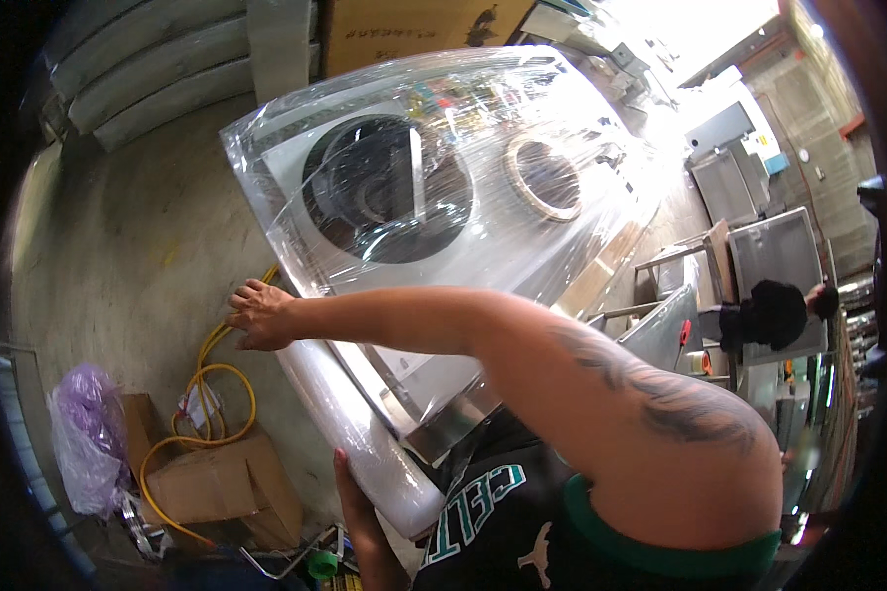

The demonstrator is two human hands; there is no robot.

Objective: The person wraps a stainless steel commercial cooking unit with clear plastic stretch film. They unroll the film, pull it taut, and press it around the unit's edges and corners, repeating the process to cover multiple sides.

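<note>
A large clear roll of stretch film (360,428) slants along the near left side of a big metal appliance (439,222) with two round openings, which is wrapped in clear film. My right arm reaches across to the left, over the roll's far end. There my right hand (261,315) has its fingers apart, pointing left past the end of the roll. Low down, my left hand (350,483) lies against the roll's near left side. One digit shows along the roll, while the other fingers are hidden behind or under it.
A yellow hose (251,394) loops over the concrete floor by an open cardboard box (222,483) and a purple plastic bag (89,419). Metal panels (168,79) and a large carton (414,30) stand behind. At right are metal tables (774,246) and a person in black (771,313).
</note>
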